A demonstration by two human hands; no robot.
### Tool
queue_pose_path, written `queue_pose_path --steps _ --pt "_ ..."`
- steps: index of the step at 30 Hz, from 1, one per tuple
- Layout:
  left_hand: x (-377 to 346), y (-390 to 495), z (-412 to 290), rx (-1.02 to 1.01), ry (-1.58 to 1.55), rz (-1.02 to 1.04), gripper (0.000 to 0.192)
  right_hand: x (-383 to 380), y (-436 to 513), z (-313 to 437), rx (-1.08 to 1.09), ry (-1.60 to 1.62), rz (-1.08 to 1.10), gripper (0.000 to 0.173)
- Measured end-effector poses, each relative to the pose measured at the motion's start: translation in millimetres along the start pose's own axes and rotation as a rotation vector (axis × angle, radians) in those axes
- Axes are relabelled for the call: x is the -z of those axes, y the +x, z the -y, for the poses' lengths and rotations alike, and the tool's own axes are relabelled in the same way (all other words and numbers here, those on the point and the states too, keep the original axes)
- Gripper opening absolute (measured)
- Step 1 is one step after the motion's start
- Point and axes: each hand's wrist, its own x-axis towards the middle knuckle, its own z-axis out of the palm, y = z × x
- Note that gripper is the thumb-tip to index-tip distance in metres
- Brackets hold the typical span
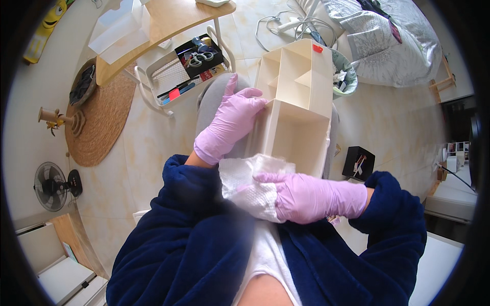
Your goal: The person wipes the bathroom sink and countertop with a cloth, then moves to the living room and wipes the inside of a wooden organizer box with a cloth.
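Note:
A cream plastic desk organizer [320,86] with several compartments rests across my lap, one large bay nearest me and smaller divided ones beyond. My left hand [235,114], in a pink disposable glove, holds the organizer's left side, its fingertips at the rim by the divider. In my right hand [302,197], gloved the same way, is a crumpled white paper towel [249,191]. The towel lies over the organizer's near end and hides part of it. A small red piece [317,48] is on the organizer's far end.
A wheeled white cart [180,82] holding scissors and pens stands ahead left, below a wooden tabletop [172,15]. Just past the organizer's right side is a lined waste bin [346,76]. A black box [358,163] sits on the floor at right. Cables [302,28] lie ahead.

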Motion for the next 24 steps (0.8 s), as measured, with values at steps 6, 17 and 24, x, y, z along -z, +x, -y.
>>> queue_pose_path --steps 6,17,24 --pt "10 5 -6 0.119 0.019 0.147 0.03 -12 -23 32 -0.268 0.213 -0.568 0.037" --pt "21 21 -66 0.348 -1.578 0.027 0.065 -53 18 36 -0.842 -0.283 -0.563 0.039" --pt "24 21 -69 0.288 -1.456 0.065 0.054 -52 -56 28 -0.629 -0.295 -0.362 0.032"
